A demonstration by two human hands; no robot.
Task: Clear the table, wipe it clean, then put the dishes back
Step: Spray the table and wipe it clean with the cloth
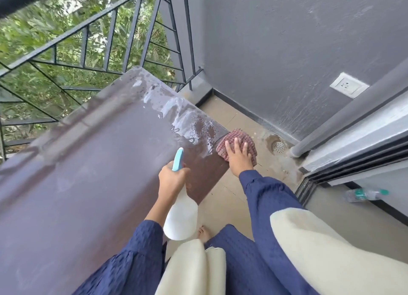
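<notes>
Taking the table point(88, 162) as the anchor: the railing point(88, 40) runs along its far side, with trees point(33, 29) behind that. A wet patch point(181, 118) sits on the table's far right end. The cloth point(237, 140) is at the table's right edge, with the right hand point(239, 157) flat on top of it. The left hand point(172, 177) holds the spray bottle point(181, 215) over the table's near right corner, and a foot point(204, 232) is on the floor below it. Right of the table, the drain point(278, 146) is in the floor by the wall point(276, 51), with a pipe point(353, 118) just beside it. The socket point(349, 85) is on that wall. Further right is the door track point(353, 173), and a bottle point(365, 194) lies beyond it.
</notes>
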